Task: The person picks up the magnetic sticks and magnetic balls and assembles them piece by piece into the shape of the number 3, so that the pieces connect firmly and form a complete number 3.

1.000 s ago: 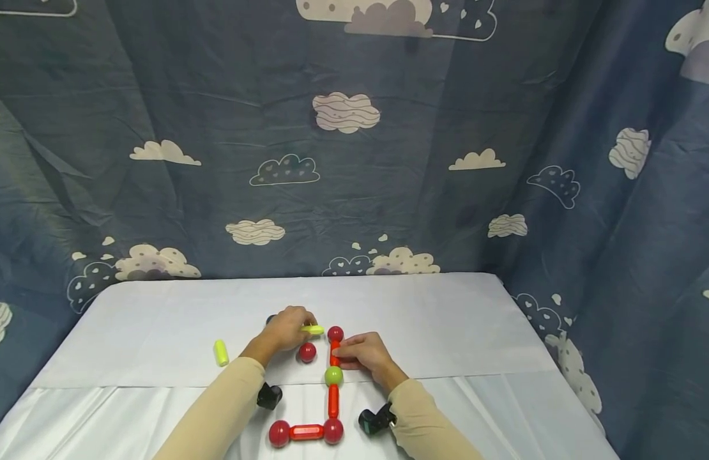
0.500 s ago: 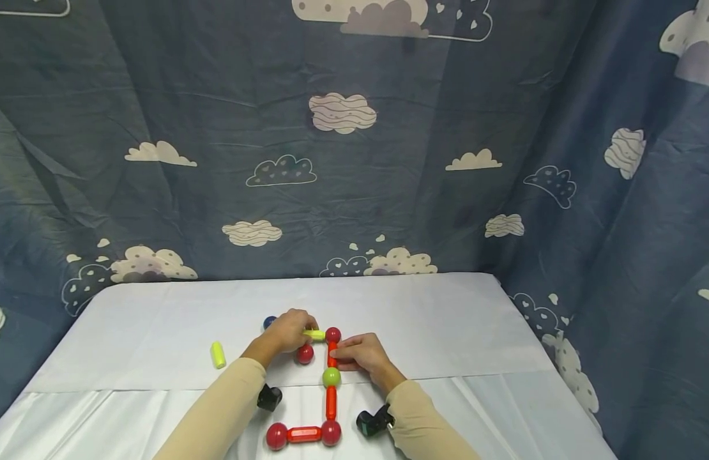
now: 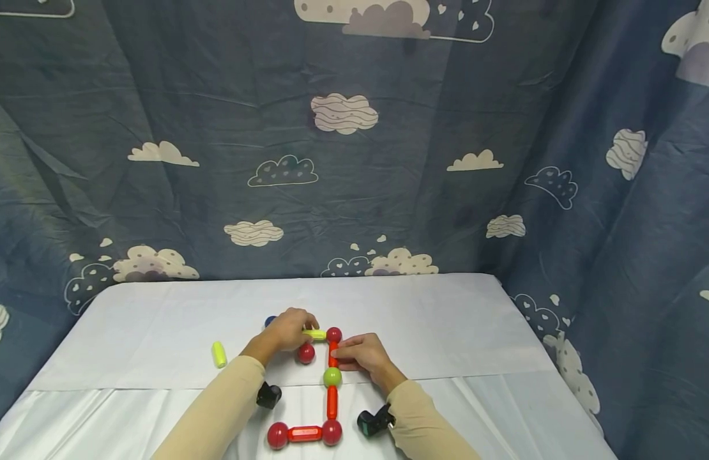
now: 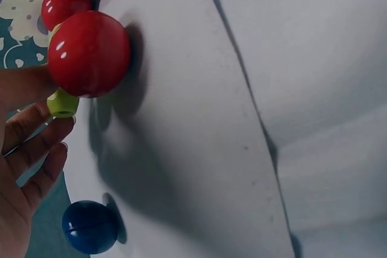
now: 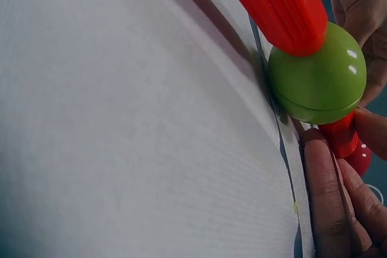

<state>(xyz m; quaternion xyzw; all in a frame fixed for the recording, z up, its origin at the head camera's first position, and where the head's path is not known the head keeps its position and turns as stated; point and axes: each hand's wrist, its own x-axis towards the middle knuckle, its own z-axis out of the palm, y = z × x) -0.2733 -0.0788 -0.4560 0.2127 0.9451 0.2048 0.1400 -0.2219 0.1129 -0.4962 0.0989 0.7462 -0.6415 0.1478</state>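
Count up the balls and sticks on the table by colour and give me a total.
Red balls: 4
Green ball: 1
Blue ball: 1
Red sticks: 3
Yellow sticks: 2
Total: 11

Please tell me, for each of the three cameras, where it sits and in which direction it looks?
Head: worn high, looks forward and down at the table; both sleeves, left hand and right hand show.
Left wrist: low, looks along the cloth; fingers show.
Right wrist: low, looks along the cloth; fingers show.
Shared: the green ball.
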